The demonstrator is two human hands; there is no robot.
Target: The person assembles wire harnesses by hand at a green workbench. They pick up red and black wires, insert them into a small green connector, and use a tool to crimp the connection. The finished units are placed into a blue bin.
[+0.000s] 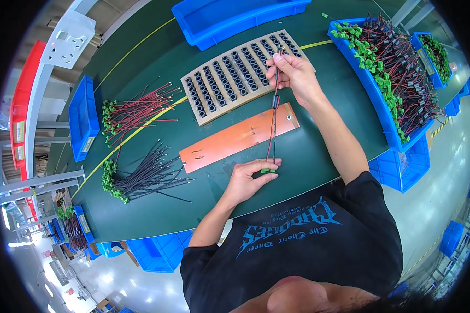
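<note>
A red and black wire pair is stretched between my hands, with a small black cylinder (pixel 275 101) partway along it. My left hand (pixel 250 180) pinches the near end, where a green connector (pixel 269 170) shows at the fingertips. The far end is held between thumb and fingers of my right hand (pixel 296 77), raised over the right part of a light board (pixel 222 113) with rows of black round sockets. Beneath the wires lies an orange strip (pixel 230 140) on the green table, with small dark marks and a hole near each end.
Bundles of red wires (pixel 141 110) and black wires (pixel 146 175) with green connectors lie to the left. At the right, a blue bin (pixel 360 78) holds many wire assemblies. Other blue bins stand at the back (pixel 209 36) and far left (pixel 83 120).
</note>
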